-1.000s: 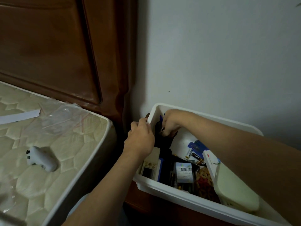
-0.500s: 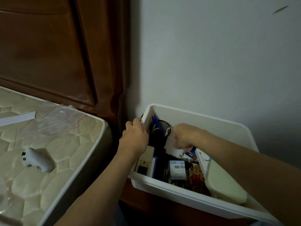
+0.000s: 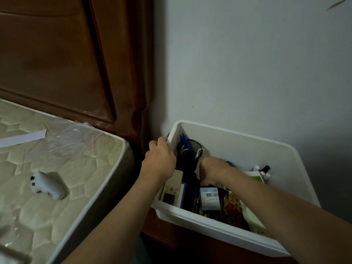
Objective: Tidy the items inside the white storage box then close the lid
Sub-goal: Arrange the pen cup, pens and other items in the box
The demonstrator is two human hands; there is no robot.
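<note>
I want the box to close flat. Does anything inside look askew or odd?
Mostly jumble: the remote control leans tilted against the left wall of the white storage box, and the barcoded packet stands on edge among loose items. The pen holder stands upright. Nothing looks spilled.

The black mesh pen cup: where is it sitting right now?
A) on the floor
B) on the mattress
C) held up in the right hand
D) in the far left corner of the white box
D: the black mesh pen cup stands inside the white storage box, in its far left corner, just beyond the left hand.
</note>
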